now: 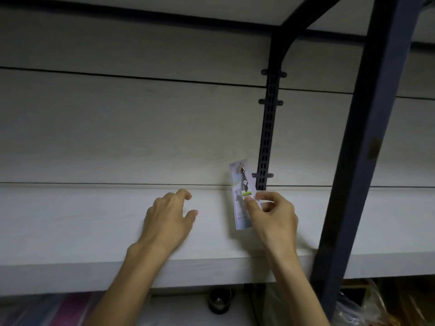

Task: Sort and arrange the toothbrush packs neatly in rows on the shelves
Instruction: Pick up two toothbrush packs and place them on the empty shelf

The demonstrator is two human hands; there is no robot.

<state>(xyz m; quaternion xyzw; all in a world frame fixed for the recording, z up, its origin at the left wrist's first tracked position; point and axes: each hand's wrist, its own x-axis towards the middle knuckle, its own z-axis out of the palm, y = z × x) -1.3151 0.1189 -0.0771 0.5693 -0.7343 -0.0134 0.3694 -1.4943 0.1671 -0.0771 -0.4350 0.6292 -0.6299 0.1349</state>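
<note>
- Pale, matte wood-grain shelf (70,231), thick front edge, framed by a dark metal post (367,137).
- Left hand (168,222) hovers over the board, fingers loosely spread, holding nothing.
- Right hand (273,217) pinches a toothbrush pack (241,196): slim glossy white card, upright at the shelf's back by the slotted black rail (267,128).

Single head-worn wide-angle view, no second view to share scene. Looks forward, level with pale shelf (94,222), facing panelled back wall (117,128) square-on. Close range: shelf front edge crosses lower frame, forearms enter from bottom edge. Underside of upper shelf (164,5) fills top edge. Dark upright post (367,137) near right edge. Strip below shelf front edge dim, blurred. Straight lines bow toward frame edges.
</note>
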